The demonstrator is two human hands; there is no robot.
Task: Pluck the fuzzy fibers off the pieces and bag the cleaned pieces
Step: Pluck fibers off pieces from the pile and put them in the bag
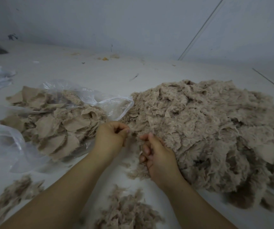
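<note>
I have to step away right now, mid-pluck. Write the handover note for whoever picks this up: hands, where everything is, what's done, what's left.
Left hand: fingers curled, pinching a wisp of beige fibre at the edge of the pile.
Right hand: fingers curled, gripping fuzzy material at the near edge of the pile.
Big heap of fuzzy beige uncleaned pieces: on the right of the white table.
Clear plastic bag: on the left, open, with smooth beige cleaned pieces in and spilling from it.
Plucked fluff tufts: near edge of the table.
Done: a good batch cleaned.
Left: most of the heap.
</note>
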